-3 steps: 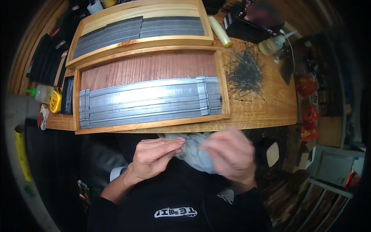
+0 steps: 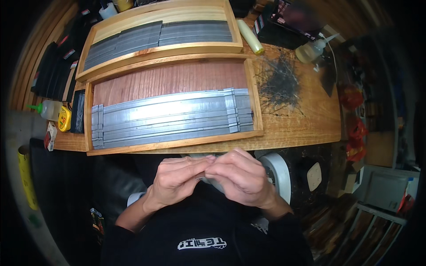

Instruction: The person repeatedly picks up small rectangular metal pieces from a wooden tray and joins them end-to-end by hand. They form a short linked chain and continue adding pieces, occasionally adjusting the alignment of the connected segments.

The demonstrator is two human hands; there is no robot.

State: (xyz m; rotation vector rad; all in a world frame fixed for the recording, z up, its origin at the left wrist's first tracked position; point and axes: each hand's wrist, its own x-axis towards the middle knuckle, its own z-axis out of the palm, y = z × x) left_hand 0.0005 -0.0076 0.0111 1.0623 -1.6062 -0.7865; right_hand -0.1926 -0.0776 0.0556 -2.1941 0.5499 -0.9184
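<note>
In front of the table edge, my left hand (image 2: 175, 177) and my right hand (image 2: 244, 177) meet at the fingertips. Both are closed in a pinch. A thin, shiny sliver (image 2: 202, 177) shows just below the left fingers; its kind and most of its length are hidden. Closest beyond the hands lies a shallow wooden tray (image 2: 177, 144) with long grey metal strips (image 2: 168, 115) laid side by side. Short strips cross them near both ends.
A second wooden tray (image 2: 146, 53) of dark strips stands behind. On its right are a pale roll (image 2: 250, 36), a tangled heap of dark, thin scraps (image 2: 282, 82) and a squeeze bottle (image 2: 310, 51). A yellow tape measure (image 2: 65, 119) sits at left. A white rounded object (image 2: 284, 177) lies beside my right wrist.
My right hand, blurred and apart before, has moved left and now touches the left fingertips. Less of the pale cloth shows between the hands. My left hand stays nearly in place.
</note>
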